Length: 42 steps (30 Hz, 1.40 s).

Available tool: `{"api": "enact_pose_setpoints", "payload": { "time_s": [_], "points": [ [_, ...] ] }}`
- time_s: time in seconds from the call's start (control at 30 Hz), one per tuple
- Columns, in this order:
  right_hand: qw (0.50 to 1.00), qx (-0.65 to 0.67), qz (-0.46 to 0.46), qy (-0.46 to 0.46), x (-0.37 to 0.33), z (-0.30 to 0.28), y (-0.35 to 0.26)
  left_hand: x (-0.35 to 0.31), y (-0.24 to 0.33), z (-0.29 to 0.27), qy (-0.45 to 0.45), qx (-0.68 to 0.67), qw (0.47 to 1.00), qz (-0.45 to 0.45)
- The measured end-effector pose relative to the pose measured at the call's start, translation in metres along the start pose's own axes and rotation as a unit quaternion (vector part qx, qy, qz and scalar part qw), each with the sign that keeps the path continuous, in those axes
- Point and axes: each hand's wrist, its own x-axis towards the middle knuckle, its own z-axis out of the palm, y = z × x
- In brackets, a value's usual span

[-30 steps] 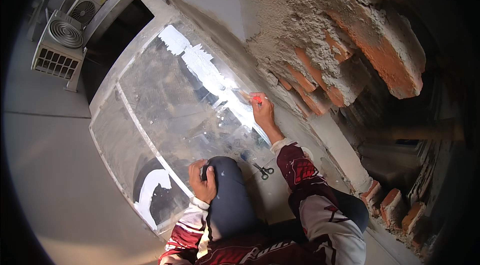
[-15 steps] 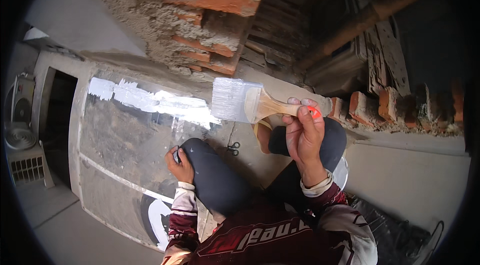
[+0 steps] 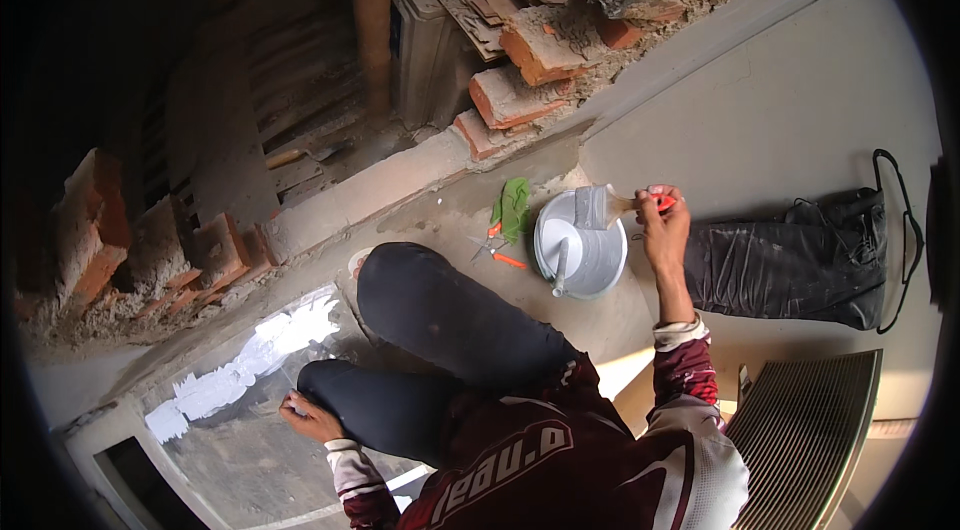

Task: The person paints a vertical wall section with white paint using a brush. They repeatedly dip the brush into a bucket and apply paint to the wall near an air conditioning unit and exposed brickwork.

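Observation:
My right hand [image 3: 662, 230] is closed on the handle of a wide flat paintbrush [image 3: 597, 208], its bristles pale grey-white. The brush is at the top right of a round white bucket [image 3: 612, 282], over its opening; whether it touches the inside, I cannot tell. White paint and a grey stick [image 3: 562, 265] show in the bucket. My left hand [image 3: 312, 418] is against my left knee with its fingers curled; what they hold, if anything, is hidden. Left of my legs lies a dark, dusty panel [image 3: 255, 450] bearing a ragged white paint strip [image 3: 240, 370].
Left of the bucket lie an orange-handled tool [image 3: 509, 261], perhaps pliers, and a green cloth [image 3: 513, 205]. Black folded plastic-like material [image 3: 790, 275] with a dark cord lies to the right. A ribbed grille [image 3: 805, 430] stands nearer. Broken brick edges [image 3: 515, 95] jut from the wall ahead.
My view has swung to the right, bringing the bucket into sight. The paintbrush has gone from above my legs to the bucket, still in my right hand. My left hand stays by the knee.

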Motion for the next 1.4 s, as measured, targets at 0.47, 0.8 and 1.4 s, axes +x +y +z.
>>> {"api": "enact_pose_setpoints", "payload": {
  "time_s": [0.47, 0.8, 1.4],
  "points": [
    [0.958, -0.107, 0.250, 0.090, 0.000, 0.168, 0.234, 0.027, 0.028, 0.025, -0.044, -0.024, 0.999, 0.013],
    [0.911, 0.212, 0.338, 0.103, -0.010, 0.136, 0.250, 0.033, 0.010, 0.028, -0.037, -0.039, 0.998, 0.021],
    [0.727, 0.511, 0.410, 0.205, -0.049, 0.076, 0.269, 0.032, 0.003, 0.030, -0.037, -0.009, 0.998, 0.044]
  ]
}}
